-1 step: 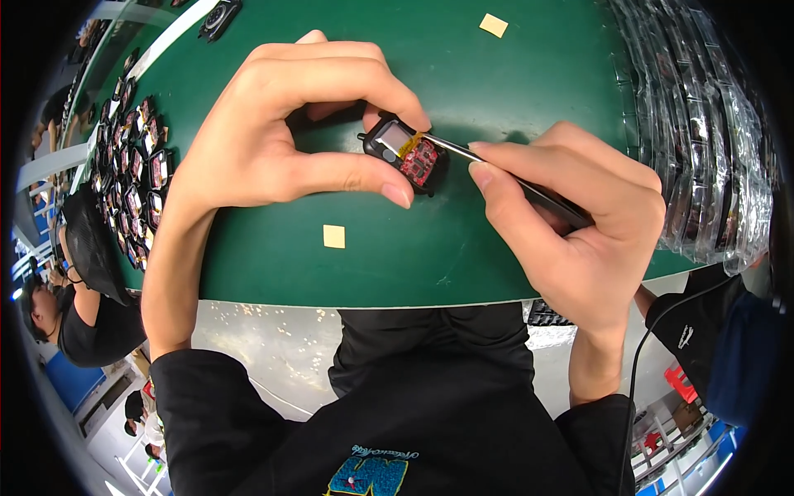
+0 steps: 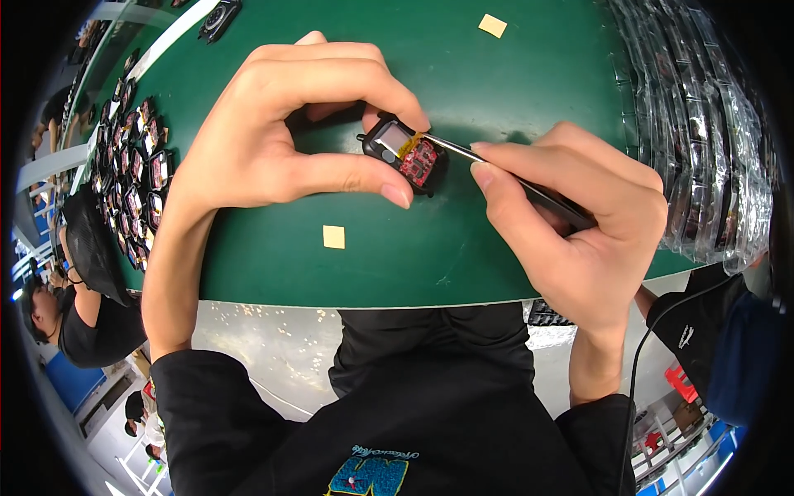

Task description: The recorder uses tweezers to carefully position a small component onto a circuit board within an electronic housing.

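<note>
Between the thumb and fingers of my left hand is a small black electronic device housing, held edge-on at the table's middle. Its open inside shows a silver block, a red circuit board and a strip of yellow tape. My right hand is closed around slim black tweezers with a bare metal end. Their tip meets the housing's upper right edge, beside the yellow tape. Whether the tip grips anything there is too small to tell.
Many similar open housings lie grouped at the left on the green table. Stacked clear plastic trays stand along the right. Two yellow paper squares, one near and one far, lie on the table. Other people sit at the left.
</note>
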A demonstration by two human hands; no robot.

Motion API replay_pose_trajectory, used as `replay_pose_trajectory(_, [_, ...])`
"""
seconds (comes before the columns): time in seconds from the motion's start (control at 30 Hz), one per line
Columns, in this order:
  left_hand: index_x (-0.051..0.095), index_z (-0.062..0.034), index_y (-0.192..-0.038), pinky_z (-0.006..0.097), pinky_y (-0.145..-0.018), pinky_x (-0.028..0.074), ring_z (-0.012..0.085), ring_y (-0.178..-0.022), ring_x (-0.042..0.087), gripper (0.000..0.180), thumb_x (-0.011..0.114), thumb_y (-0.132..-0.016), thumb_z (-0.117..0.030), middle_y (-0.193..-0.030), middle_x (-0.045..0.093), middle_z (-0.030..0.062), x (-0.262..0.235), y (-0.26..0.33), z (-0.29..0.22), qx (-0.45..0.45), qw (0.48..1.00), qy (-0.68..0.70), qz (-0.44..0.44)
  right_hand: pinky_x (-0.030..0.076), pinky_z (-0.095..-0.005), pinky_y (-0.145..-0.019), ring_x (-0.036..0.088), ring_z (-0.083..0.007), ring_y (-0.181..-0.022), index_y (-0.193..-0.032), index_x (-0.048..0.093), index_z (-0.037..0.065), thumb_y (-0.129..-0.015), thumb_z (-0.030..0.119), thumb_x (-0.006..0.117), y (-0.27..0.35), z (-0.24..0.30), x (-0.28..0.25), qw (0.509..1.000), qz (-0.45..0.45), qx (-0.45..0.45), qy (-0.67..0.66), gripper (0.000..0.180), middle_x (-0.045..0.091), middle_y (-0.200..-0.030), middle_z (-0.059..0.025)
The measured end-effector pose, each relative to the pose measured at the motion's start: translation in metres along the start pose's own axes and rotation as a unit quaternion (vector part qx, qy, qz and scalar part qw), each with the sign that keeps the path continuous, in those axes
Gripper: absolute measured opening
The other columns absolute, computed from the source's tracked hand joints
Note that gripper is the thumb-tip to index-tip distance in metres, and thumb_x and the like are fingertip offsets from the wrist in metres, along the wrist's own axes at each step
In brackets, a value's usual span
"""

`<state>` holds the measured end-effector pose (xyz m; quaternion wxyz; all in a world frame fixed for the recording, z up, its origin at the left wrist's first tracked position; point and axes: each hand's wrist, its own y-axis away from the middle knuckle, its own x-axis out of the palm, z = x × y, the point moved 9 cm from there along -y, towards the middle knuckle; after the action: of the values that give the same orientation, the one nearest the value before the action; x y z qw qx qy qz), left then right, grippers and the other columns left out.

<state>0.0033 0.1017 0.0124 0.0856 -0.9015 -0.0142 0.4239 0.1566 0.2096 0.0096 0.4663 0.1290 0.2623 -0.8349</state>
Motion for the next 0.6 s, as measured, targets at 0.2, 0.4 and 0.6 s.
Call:
replay_pose_trajectory(0.2, [0.084, -0.0051, -0.11, 0.031, -0.072, 0.032, 0.0115, -0.069, 0.053, 0.065, 0.102, -0.062, -0.045, -0.093, 0.076, 0.0005, 0.002, 0.001, -0.001, 0.019, 1.0, -0.003, -0.008, 0.035, -0.0229, -0.052, 0.053, -0.0046, -0.057, -0.098, 0.085, -0.002, -0.081, -0.012, 0.083, 0.004, 0.005, 0.001, 0.999, -0.009, -0.048, -0.003, 0.019, 0.066, -0.071, -0.0019])
replay_pose_trajectory(0.4, [0.083, -0.0079, -0.112, 0.031, -0.073, 0.032, 0.0112, -0.07, 0.05, 0.062, 0.105, -0.061, -0.036, -0.092, 0.075, -0.0011, 0.0, 0.004, 0.002, -0.035, 0.999, 0.004, 0.003, 0.036, -0.0226, -0.053, 0.054, -0.0049, -0.058, -0.099, 0.085, -0.003, -0.083, -0.011, 0.083, 0.005, 0.002, -0.005, 1.0, -0.01, -0.014, -0.007, 0.018, 0.066, -0.071, -0.0022])
replay_pose_trajectory(0.6, [0.082, -0.0076, -0.11, 0.032, -0.074, 0.037, 0.0137, -0.07, 0.053, 0.056, 0.105, -0.063, -0.027, -0.086, 0.069, -0.0011, -0.002, -0.008, -0.011, -0.001, 0.999, -0.019, -0.037, 0.037, -0.0273, -0.049, 0.053, -0.0084, -0.051, -0.095, 0.083, -0.002, -0.084, -0.005, 0.082, 0.004, -0.003, -0.027, 0.993, -0.111, 0.008, -0.036, 0.012, 0.064, -0.068, -0.0048])
